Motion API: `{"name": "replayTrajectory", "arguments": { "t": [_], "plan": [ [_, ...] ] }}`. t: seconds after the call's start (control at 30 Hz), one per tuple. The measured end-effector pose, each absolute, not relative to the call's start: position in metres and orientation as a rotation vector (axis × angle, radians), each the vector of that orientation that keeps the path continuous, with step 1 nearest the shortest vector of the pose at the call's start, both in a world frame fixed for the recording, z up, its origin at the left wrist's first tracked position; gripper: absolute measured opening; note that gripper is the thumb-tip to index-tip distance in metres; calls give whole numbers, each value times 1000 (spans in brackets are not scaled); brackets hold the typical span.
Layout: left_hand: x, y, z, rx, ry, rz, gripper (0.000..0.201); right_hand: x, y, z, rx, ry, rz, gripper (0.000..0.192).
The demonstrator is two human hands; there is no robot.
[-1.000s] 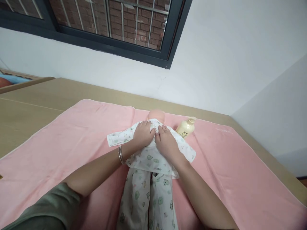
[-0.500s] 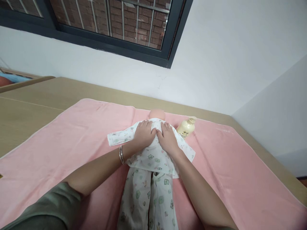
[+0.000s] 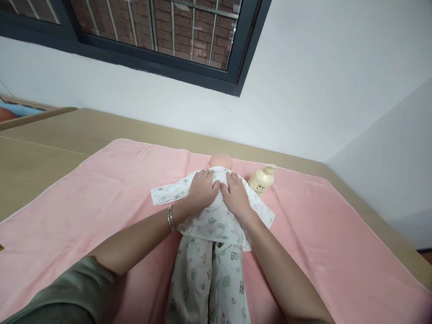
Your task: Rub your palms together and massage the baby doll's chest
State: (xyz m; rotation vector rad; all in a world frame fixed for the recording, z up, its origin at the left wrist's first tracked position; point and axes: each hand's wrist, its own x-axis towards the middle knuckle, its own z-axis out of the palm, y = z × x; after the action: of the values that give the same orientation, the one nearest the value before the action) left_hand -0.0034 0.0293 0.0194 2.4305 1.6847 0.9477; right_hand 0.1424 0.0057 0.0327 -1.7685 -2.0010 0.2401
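A baby doll (image 3: 220,160) lies on its back on a pink towel (image 3: 101,189) spread over the desk (image 3: 40,148), head toward the wall, legs toward the person. Its long axis runs straight away from the camera. It wears a printed top (image 3: 216,220) and matching trousers (image 3: 209,279).

Both hands rest palm-down on the doll's chest, side by side and touching at the thumbs. The left hand (image 3: 203,188) lies flat with fingers spread toward the doll's left-of-frame sleeve; its grip is open and closes on nothing. The right hand (image 3: 236,194) is likewise flat and open on the cloth, fingertips just below the neckline. Neither hand is nearer: each covers its own half of the chest, and the collar lies just beyond both sets of fingertips.

A cream pump bottle (image 3: 261,179) stands near the doll's shoulder, just beside the right hand but apart from it.
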Motion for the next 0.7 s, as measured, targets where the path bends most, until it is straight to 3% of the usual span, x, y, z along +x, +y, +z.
{"name": "replayTrajectory", "arguments": {
  "t": [0.5, 0.7],
  "plan": [
    [-3, 28, 21, 2417, 1709, 931, 35, 147, 8, 39, -1747, -2023, 274, 62],
    [2, 13, 14, 2519, 1760, 928, 45, 168, 20, 33, -1700, -2002, 342, 59]
  ]
}}
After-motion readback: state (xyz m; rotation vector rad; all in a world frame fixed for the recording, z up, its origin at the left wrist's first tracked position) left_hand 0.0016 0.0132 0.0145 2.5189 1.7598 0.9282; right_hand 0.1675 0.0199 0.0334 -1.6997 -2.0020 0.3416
